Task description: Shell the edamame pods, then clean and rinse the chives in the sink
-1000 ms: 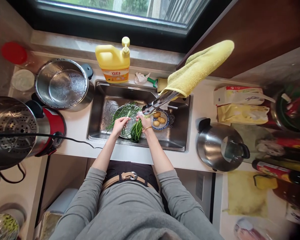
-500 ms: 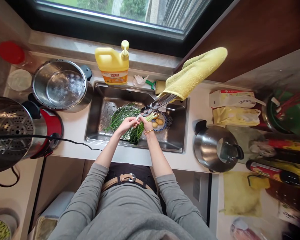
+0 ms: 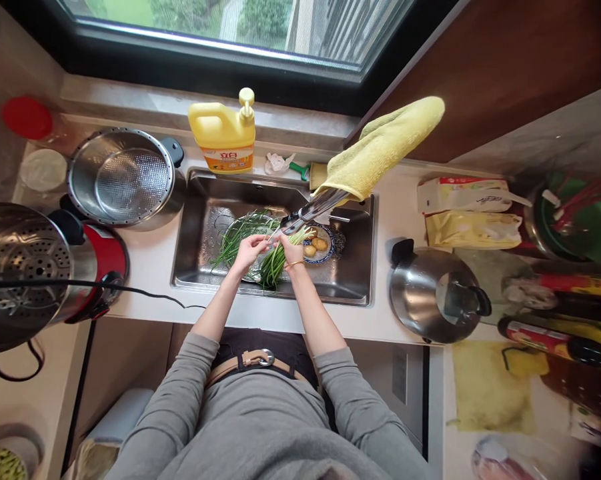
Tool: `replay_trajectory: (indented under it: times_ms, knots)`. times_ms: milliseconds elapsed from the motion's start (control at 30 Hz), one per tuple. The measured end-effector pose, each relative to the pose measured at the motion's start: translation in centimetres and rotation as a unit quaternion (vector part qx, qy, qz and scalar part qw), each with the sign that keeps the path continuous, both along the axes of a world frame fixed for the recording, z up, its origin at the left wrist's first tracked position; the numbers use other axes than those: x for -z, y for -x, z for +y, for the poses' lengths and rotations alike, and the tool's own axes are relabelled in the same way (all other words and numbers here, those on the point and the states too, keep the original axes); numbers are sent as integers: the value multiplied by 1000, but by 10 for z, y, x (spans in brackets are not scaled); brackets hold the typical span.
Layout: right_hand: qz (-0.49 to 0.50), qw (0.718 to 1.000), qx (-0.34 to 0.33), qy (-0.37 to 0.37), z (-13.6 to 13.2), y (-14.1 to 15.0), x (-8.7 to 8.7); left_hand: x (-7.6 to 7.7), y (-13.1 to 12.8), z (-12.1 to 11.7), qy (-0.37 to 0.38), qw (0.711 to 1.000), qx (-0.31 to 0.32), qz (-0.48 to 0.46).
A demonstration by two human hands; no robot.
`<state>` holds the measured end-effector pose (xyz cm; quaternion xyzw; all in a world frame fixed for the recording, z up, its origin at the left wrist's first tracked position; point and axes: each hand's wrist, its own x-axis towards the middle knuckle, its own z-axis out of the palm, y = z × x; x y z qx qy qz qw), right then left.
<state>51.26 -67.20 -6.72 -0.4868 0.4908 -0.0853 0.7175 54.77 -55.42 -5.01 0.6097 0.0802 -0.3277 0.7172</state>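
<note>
My right hand (image 3: 293, 252) is closed round a bunch of garlic chives (image 3: 271, 268) over the sink (image 3: 350, 285). The pale ends stick out to the right and the green leaves hang down to the left. Close beside it, my left hand (image 3: 251, 253) pinches what looks like the thin pale end of a single chive stalk. Below the hands, more loose chives (image 3: 233, 241) lie in a round colander, mostly hidden. The metal faucet (image 3: 307, 210) reaches just above my right hand.
A patterned plate (image 3: 330, 255) with several potatoes (image 3: 319, 244) sits in the sink. A yellow cloth (image 3: 380, 150) covers the faucet's upper part. Behind stands a detergent jug (image 3: 225, 140). Left are a steamer pot (image 3: 123, 177) and an appliance's black cord (image 3: 145, 291); right, a kettle (image 3: 430, 293).
My left hand has moved right, in to the bunch, then slightly back. My right hand has turned the bunch so its pale ends show. The view has shifted slightly.
</note>
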Motion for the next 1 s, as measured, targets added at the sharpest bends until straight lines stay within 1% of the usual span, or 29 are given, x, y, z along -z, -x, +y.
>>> replay_trajectory:
  times_ms: [67,167,267,333,400,467,567,667,767,833,900,1000]
  knots:
    - [-23,1000,7,4,3,1,2,1,3,-2,-22,999,10,-36]
    - [-36,999,17,5,7,1,3,2,6,-3,-86,993,22,-78]
    - [-40,999,15,7,10,-2,0,1,6,-1,-139,986,2,-93]
    - [-43,999,7,16,11,-4,-3,0,6,0,-160,981,-17,-108]
    - [-35,999,9,32,13,-6,-5,-1,8,-1,-176,975,-20,-136]
    - [-16,999,24,38,14,-7,-6,-2,11,-3,-194,966,-5,-170]
    - [8,998,48,27,16,-8,-6,-2,19,-9,-221,953,26,-205]
    - [12,998,49,28,14,-8,-7,-1,26,-14,-224,948,39,-225]
    - [22,998,55,34,10,-7,-9,1,29,-15,-199,953,37,-224]
    - [23,998,55,25,8,-7,-11,1,27,-14,-195,955,42,-219]
    - [7,999,39,1,7,-6,-13,0,23,-12,-206,954,43,-215]
    - [-47,998,-8,-48,10,-3,-16,-2,17,-10,-227,946,30,-229]
